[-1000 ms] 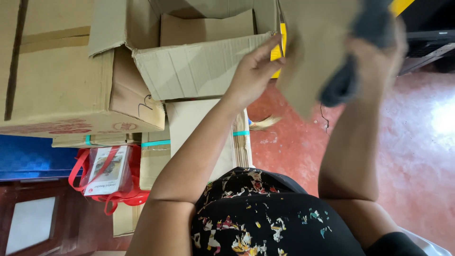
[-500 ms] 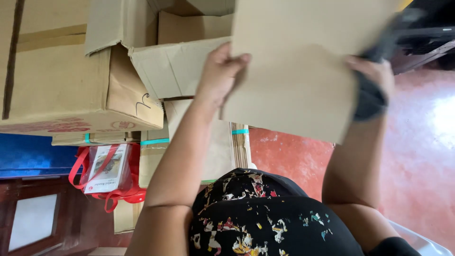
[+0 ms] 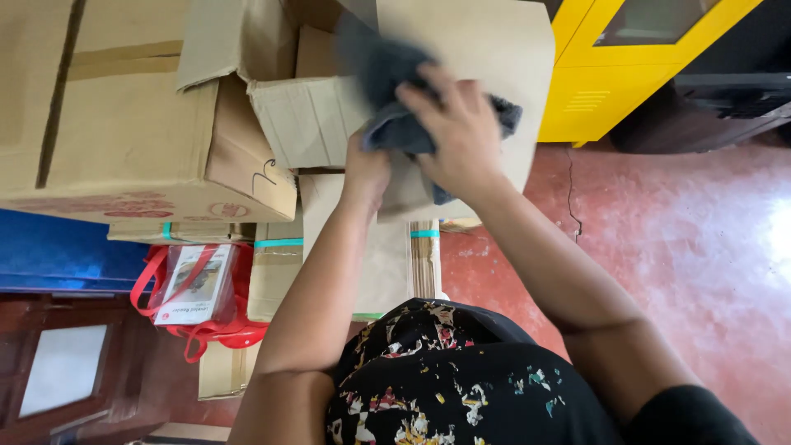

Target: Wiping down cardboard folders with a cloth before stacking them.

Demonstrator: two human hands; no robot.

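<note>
Cardboard sheet [image 3: 486, 49] is being wiped with grey cloth [image 3: 395, 82].
Cloth is now being pressed mid-sheet by the closed right hand [image 3: 453, 132], moved from the edge; left hand [image 3: 367, 169] is apparently gripping the sheet's lower edge.

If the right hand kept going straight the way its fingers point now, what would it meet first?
The right hand points up-left, pressing a dark grey cloth against the flat cardboard sheet. Going on, it would probably meet the open cardboard box's flap, though depth is unclear.

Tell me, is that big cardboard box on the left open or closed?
Open. The big cardboard box has its top flap sticking up loose instead of lying flat and taped. What is inside cannot be seen.
</note>
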